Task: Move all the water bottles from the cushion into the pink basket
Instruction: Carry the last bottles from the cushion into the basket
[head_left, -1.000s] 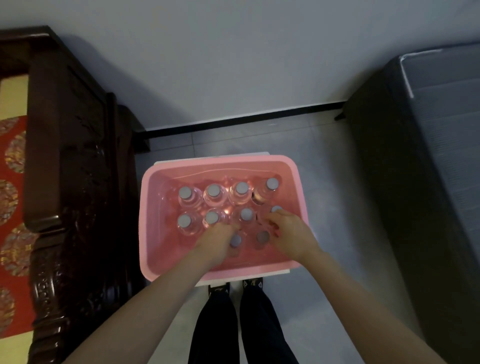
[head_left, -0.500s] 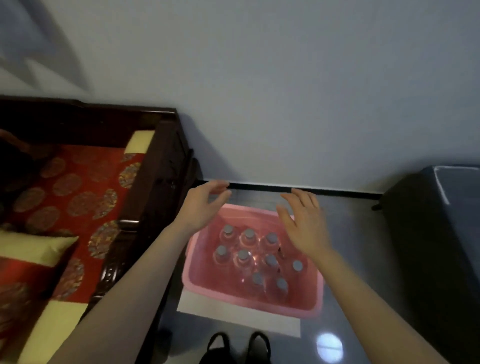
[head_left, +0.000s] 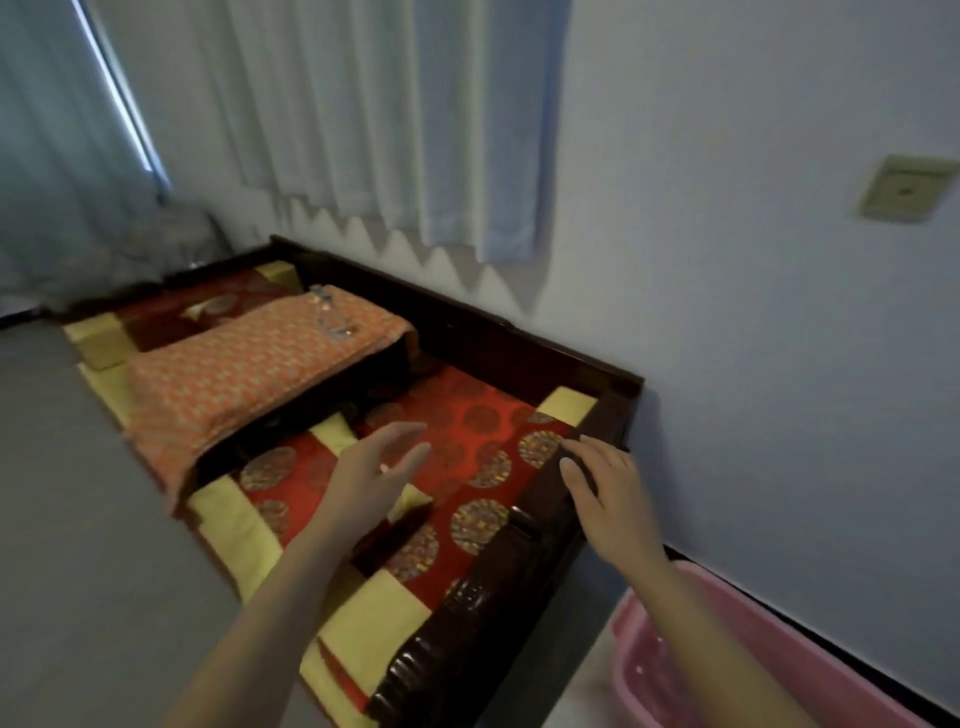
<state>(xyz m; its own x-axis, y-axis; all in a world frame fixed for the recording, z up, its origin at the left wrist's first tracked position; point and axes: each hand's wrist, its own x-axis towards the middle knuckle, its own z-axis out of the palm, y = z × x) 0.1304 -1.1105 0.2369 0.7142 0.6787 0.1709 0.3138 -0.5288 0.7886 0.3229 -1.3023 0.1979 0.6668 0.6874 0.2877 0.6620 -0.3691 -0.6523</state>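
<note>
Left hand (head_left: 369, 473) over red cushion (head_left: 467, 431), right hand (head_left: 608, 488) over dark armrest (head_left: 545, 525), both loose-fingered, empty; pink basket (head_left: 779, 654) beside wall (head_left: 753, 312).

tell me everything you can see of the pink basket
The pink basket looks like smooth moulded plastic with a rounded corner and a thick rim. Only part of it shows, cut off at the lower right of the view. It stands upright on the floor, between the dark carved bench end and the wall. The right forearm crosses in front of it. Its inside is blurred, so its contents cannot be told.
</note>
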